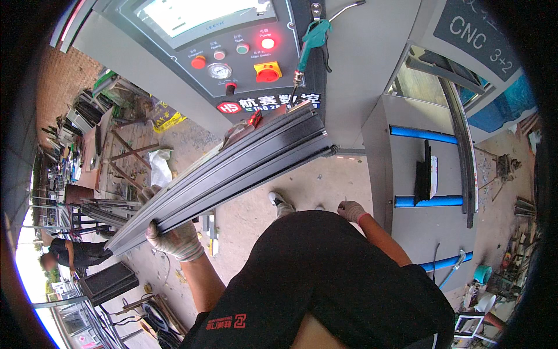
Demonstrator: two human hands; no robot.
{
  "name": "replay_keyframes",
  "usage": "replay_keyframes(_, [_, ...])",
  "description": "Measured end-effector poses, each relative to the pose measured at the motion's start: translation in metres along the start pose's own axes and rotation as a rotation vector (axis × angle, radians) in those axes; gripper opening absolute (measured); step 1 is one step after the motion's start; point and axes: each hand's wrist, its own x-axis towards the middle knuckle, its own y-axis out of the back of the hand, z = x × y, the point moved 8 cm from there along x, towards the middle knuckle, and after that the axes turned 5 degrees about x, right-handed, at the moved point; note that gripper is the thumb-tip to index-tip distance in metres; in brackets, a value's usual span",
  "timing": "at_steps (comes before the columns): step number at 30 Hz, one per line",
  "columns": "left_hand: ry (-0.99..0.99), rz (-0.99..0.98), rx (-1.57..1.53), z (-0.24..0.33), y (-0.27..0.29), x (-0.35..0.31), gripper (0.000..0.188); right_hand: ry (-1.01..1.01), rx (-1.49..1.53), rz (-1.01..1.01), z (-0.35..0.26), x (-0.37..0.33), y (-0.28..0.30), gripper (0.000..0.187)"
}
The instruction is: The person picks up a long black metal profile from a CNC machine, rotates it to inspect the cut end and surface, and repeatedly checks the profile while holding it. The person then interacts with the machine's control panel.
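Note:
My left hand (177,239), in a pale work glove, grips a long dark grey metal profile (232,168) with grooves along its length. The thumb lies on the near side, and fingertips show past the far edge. Tilted across the view, the profile runs from the lower left up to the front of a control panel (197,99). My right hand (350,210), also gloved, hangs low beside my body with its fingers curled. Nothing shows in it. Behind the profile's upper end, a red-handled tool (254,120) is partly hidden.
A teal air blow gun (314,41) hangs beside the panel. To the right, a grey machine table (407,235) has blue strips (424,135) and dark profile pieces (426,174). Another person (81,253) stands at the far left near stacked metal. A floor (256,232) lies below.

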Motion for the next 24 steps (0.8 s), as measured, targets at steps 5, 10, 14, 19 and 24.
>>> replay_keyframes(5, [-0.031, -0.021, 0.052, 0.0, -0.009, -0.001, 0.08, 0.009, -0.013, 0.008, 0.001, 0.003, -0.001, 0.042])
replay_keyframes(10, [-0.021, -0.033, 0.046, -0.001, -0.012, 0.001, 0.082, 0.009, -0.016, 0.014, 0.002, 0.007, -0.002, 0.042])
replay_keyframes(14, [-0.027, -0.059, 0.051, -0.001, -0.016, 0.001, 0.082, 0.006, -0.013, 0.012, 0.001, 0.006, -0.001, 0.042])
replay_keyframes(19, [-0.032, -0.118, 0.063, -0.002, -0.022, 0.001, 0.081, 0.012, -0.013, 0.009, 0.002, 0.005, -0.004, 0.042])
replay_keyframes(24, [-0.055, -0.149, 0.071, -0.003, -0.028, -0.001, 0.08, 0.011, 0.028, 0.046, 0.006, 0.003, -0.006, 0.043])
